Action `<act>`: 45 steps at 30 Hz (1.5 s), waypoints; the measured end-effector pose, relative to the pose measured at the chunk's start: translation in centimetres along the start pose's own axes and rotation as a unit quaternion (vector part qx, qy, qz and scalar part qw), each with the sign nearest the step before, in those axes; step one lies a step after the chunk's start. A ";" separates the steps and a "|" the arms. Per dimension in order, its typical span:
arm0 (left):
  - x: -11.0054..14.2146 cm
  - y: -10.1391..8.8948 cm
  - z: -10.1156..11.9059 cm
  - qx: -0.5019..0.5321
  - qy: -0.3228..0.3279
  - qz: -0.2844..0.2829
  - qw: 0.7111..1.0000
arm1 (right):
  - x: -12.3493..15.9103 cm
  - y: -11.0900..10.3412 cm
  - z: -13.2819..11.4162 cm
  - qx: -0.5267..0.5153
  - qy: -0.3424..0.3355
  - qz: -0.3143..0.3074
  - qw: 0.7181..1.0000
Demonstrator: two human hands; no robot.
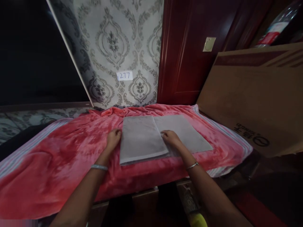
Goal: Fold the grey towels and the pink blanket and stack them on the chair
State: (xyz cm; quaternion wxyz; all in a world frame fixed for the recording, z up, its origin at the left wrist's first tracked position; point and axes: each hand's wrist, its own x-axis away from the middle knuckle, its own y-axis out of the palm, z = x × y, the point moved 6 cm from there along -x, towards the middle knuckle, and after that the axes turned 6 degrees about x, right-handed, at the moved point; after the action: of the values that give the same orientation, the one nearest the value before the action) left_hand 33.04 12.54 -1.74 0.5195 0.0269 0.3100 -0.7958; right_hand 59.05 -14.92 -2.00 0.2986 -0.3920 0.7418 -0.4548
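Note:
A grey cloth [142,138] lies partly folded on a pink plush blanket [78,148]. Its left part is doubled over, and the flap's free edge runs down the middle of the cloth. The single layer stretches out to the right. At the left fold my left hand [114,138] is closed, its fingers curled at the cloth's edge. My right hand [171,138] pinches the flap's free edge, its wrist above the single layer. The fingertips of both hands are partly hidden.
A large cardboard box [255,101] stands at the right, with a plastic bottle [274,31] behind its top. A dark screen [40,56] fills the upper left. Behind the blanket are patterned wallpaper [113,41] and a dark red door [182,56]. Something yellow-green [198,219] sits below the front edge.

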 end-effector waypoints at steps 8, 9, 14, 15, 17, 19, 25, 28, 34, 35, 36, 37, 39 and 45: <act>0.2 8.8 5.6 -0.275 0.112 -0.183 0.937 | -8.3 1.9 -8.7 0.069 -0.047 -0.007 0.997; 0.9 9.4 5.6 -0.296 0.111 -0.190 0.930 | -9.2 2.4 -9.4 0.074 -0.055 -0.013 0.996; 2.7 10.1 5.3 -0.334 0.120 -0.183 0.917 | -11.8 4.1 -9.0 0.092 -0.059 -0.040 0.993; 2.8 10.1 5.2 -0.332 0.122 -0.184 0.917 | -12.1 4.3 -8.3 0.094 -0.050 -0.043 0.993; 2.8 10.1 5.3 -0.325 0.122 -0.187 0.919 | -12.4 4.7 -7.2 0.097 -0.034 -0.045 0.994; 2.7 10.1 5.2 -0.316 0.119 -0.186 0.923 | -12.6 4.9 -6.5 0.099 -0.025 -0.036 0.994; 1.9 8.4 3.4 -0.206 0.111 -0.096 0.968 | -12.6 5.4 -6.4 0.102 -0.027 -0.025 0.994; 0.9 5.7 1.0 -0.080 0.048 -0.018 0.995 | -12.7 5.6 -6.3 0.106 -0.025 -0.024 0.994; 0.4 3.6 -2.8 0.225 -0.153 -0.032 0.962 | -12.9 5.8 -5.9 0.103 -0.029 -0.016 0.994; 0.5 3.9 -2.9 0.260 -0.178 -0.055 0.948 | -13.0 5.9 -5.9 0.102 -0.028 -0.018 0.994; 0.6 4.2 -2.8 0.285 -0.193 -0.079 0.936 | -13.0 5.9 -5.8 0.102 -0.026 -0.020 0.994; 0.7 4.5 -2.6 0.301 -0.199 -0.103 0.927 | -13.1 6.0 -5.8 0.103 -0.025 -0.022 0.994; 0.9 4.9 -2.1 0.309 -0.201 -0.138 0.919 | -13.1 6.0 -5.7 0.107 -0.022 -0.024 0.994; 1.0 5.2 -1.2 0.303 -0.172 -0.146 0.926 | -13.2 6.0 -5.6 0.114 -0.025 -0.022 0.993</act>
State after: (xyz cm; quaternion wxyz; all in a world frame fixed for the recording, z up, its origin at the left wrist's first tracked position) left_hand 36.62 10.97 -5.49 0.4103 0.0004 -0.0392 -0.9111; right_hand 59.44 0.49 -4.02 0.3501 -0.3826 0.6686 -0.5330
